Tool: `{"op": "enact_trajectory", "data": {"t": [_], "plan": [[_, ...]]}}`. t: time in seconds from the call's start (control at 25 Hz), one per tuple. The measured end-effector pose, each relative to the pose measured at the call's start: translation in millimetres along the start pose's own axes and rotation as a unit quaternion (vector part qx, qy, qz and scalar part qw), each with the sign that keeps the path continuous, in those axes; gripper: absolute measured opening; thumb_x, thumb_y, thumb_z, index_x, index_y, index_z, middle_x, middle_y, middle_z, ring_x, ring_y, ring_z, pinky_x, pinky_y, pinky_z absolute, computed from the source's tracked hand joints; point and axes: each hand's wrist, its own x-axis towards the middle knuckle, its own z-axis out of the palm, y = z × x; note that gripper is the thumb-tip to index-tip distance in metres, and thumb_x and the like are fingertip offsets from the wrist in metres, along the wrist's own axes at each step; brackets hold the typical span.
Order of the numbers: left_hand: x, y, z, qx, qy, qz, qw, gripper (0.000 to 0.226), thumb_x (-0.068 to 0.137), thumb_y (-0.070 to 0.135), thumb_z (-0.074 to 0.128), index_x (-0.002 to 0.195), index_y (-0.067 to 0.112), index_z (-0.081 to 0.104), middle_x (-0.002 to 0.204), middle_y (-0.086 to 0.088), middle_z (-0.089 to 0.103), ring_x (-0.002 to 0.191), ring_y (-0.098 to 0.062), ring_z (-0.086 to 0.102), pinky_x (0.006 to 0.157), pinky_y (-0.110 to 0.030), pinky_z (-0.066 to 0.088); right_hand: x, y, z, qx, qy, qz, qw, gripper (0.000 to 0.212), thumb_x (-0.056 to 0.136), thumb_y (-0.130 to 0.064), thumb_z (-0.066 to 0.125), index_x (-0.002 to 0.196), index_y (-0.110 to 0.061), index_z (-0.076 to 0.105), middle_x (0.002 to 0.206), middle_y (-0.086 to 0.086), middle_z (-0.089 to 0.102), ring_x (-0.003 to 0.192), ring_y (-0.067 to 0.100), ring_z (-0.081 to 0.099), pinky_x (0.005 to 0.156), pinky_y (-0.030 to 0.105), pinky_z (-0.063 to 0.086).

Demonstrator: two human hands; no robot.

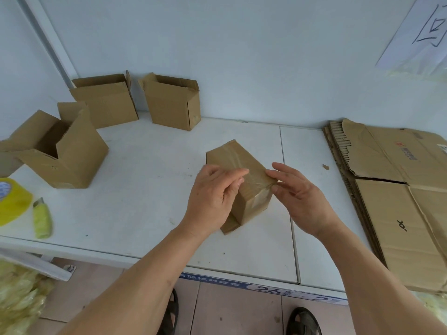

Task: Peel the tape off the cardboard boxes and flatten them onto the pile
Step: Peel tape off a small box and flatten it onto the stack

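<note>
White tabletop [145,165], taped box [238,180] mid-surface, left of the pile [399,189]. Left hand [212,197] steadies it, fingers curled; right hand [300,197] pinches the tape edge [266,189]. Peel low, slow.

The left hand [212,201] covers the near left side of the taped box [242,180], so whether its fingers grip tape or only card cannot be told. The tape roll [12,204] and the leftmost open box [55,155] are cut by the left edge. The flattened pile [396,189] runs off the right edge. Print on the counter [145,189] front label is blurred. The wall sheet [420,35] is cropped.
</note>
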Motion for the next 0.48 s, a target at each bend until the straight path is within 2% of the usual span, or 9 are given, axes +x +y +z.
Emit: {"op": "enact_trajectory", "data": {"t": [0.04,0.08,0.12,0.16,0.2,0.28,0.36,0.48], "plan": [[4,-1,-1,-0.017,-0.019,-0.051,0.998,0.035,0.094,0.034,0.056,0.125,0.019,0.061,0.118,0.0,0.062,0.113,-0.016,0.044,0.094,-0.044,0.047,-1,-2,1,-0.02,0.014,-0.01,1.0,0.039,0.096,-0.014,0.06,0.113,-0.05,0.059,0.139,-0.019,0.048,0.103,-0.003,0.062,0.094,0.019,0.049],[8,-3,-3,-0.045,-0.053,-0.129,0.989,0.052,0.089,0.043,0.061,0.136,0.024,0.049,0.139,-0.001,0.046,0.13,-0.015,0.033,0.108,-0.044,0.037,-2,-5,2,-0.036,0.022,-0.009,0.999,0.038,0.096,-0.017,0.061,0.115,-0.049,0.058,0.14,-0.018,0.048,0.103,-0.003,0.06,0.093,0.019,0.048],[12,-4,-8,-0.089,-0.097,-0.221,0.966,0.075,0.083,0.052,0.067,0.146,0.029,0.034,0.153,0.007,0.025,0.141,-0.01,0.019,0.116,-0.039,0.025,-3,-8,3,-0.053,0.017,0.003,0.998,0.035,0.096,-0.025,0.061,0.122,-0.047,0.057,0.144,-0.018,0.044,0.107,-0.004,0.057,0.095,0.021,0.048],[14,-6,-11,-0.136,-0.134,-0.302,0.934,0.094,0.076,0.059,0.071,0.151,0.033,0.02,0.157,0.015,0.01,0.145,-0.006,0.01,0.117,-0.034,0.019,-4,-12,3,-0.078,-0.006,0.02,0.997,0.04,0.093,-0.04,0.062,0.132,-0.044,0.052,0.149,-0.021,0.035,0.113,-0.004,0.052,0.099,0.025,0.046],[15,-8,-13,-0.172,-0.152,-0.348,0.909,0.105,0.071,0.062,0.074,0.152,0.035,0.013,0.158,0.017,0.007,0.145,-0.004,0.011,0.114,-0.03,0.021,-6,-16,2,-0.111,-0.039,0.038,0.992,0.059,0.087,-0.055,0.062,0.142,-0.041,0.044,0.154,-0.025,0.023,0.12,-0.006,0.044,0.104,0.028,0.043],[16,-9,-15,-0.188,-0.149,-0.364,0.9,0.111,0.064,0.063,0.077,0.151,0.031,0.016,0.153,0.016,0.014,0.139,-0.005,0.022,0.104,-0.025,0.027,-8,-21,0,-0.168,-0.082,0.057,0.981,0.09,0.075,-0.068,0.065,0.151,-0.038,0.027,0.156,-0.031,0.002,0.129,-0.008,0.026,0.109,0.032,0.036],[18,-6,-16,-0.182,-0.134,-0.366,0.903,0.111,0.061,0.063,0.078,0.149,0.028,0.02,0.147,0.015,0.019,0.131,-0.004,0.029,0.099,-0.023,0.03,-10,-23,-1,-0.195,-0.091,0.044,0.976,0.098,0.074,-0.063,0.072,0.153,-0.039,0.02,0.155,-0.032,-0.007,0.137,-0.006,0.019,0.112,0.034,0.036],[16,-3,-16,-0.144,-0.119,-0.379,0.907,0.107,0.058,0.066,0.077,0.143,0.029,0.024,0.135,0.013,0.024,0.124,-0.005,0.031,0.095,-0.024,0.035,-11,-19,1,-0.218,-0.083,0.054,0.971,0.101,0.073,-0.063,0.073,0.153,-0.041,0.016,0.156,-0.029,-0.01,0.143,0.002,0.018,0.111,0.036,0.035]]}}
